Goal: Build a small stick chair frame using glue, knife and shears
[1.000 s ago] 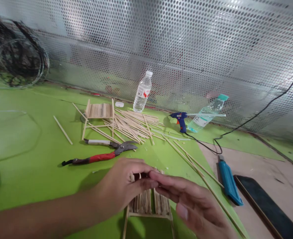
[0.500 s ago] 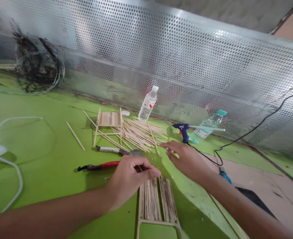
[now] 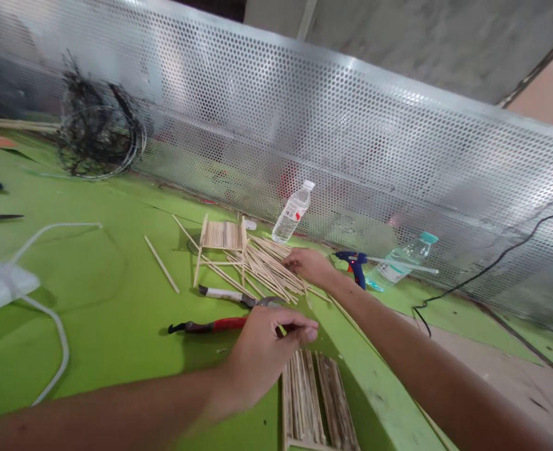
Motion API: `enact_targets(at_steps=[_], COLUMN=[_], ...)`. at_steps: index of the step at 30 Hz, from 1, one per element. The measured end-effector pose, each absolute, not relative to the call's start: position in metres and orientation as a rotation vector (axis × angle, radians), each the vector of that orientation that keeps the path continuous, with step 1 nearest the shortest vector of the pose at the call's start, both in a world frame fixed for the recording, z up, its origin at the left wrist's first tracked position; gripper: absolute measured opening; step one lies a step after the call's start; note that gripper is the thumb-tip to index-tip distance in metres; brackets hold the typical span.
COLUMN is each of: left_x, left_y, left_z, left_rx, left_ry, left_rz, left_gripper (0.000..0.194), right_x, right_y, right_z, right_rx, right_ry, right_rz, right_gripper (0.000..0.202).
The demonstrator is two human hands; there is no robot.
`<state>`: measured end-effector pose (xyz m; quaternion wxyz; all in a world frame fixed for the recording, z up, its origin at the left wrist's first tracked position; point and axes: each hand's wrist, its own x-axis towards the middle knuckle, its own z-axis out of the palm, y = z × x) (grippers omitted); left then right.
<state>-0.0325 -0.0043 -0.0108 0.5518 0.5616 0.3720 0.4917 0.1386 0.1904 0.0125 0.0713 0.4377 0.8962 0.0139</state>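
My left hand (image 3: 271,351) is closed in a pinch over the far end of a panel of thin wooden sticks (image 3: 302,401); whatever its fingertips hold is hidden. Farther out, my right hand (image 3: 311,266) reaches onto a loose pile of wooden sticks (image 3: 267,269). Its fingers are curled down among the sticks, and I cannot make out what lies between them. Left of the pile stands a small chair-like stick frame (image 3: 222,237). Pruning shears, with one white handle (image 3: 222,294) and one red handle (image 3: 229,324), lie beyond my left hand, partly covered by it.
A blue glue gun (image 3: 357,266) with a clear glue stick stands by a tilted teal-capped bottle (image 3: 403,260). A white-capped water bottle (image 3: 294,213) stands behind the pile. Coiled wire (image 3: 100,131) leans on the perforated metal screen (image 3: 238,113). A white cable (image 3: 57,313) curves at left.
My right hand has moved forward and left, from the near right edge of the stick pile onto it. My left hand keeps its pinch above the panel. The view has shifted slightly.
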Motion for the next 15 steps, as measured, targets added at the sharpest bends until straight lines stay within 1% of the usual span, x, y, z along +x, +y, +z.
enact_targets(at_steps=[2,4,10,12,15], left_x=[-0.032,-0.033,-0.034,-0.035,-0.036], left_y=[-0.005,-0.005,-0.004,-0.004,-0.004], left_z=[-0.011,-0.011,-0.013,-0.013,-0.013], left_rx=[1.299,1.297,1.357,1.386,1.409], left_ry=[0.848,0.817,0.877,0.909,0.937], left_rz=[1.168,1.182,1.167,1.188,1.212], left_gripper=[0.02,0.023,0.047,0.048,0.045], right_x=[0.141,0.142,0.14,0.139,0.139], right_y=[0.19,0.188,0.177,0.175,0.173], right_z=[0.01,0.009,0.007,0.006,0.005], right_rx=[1.312,1.315,1.349,1.354,1.347], right_ry=[2.685,2.676,2.647,2.638,2.63], right_rz=[0.061,0.088,0.178,0.197,0.216], right_gripper=[0.032,0.032,0.035,0.035,0.035])
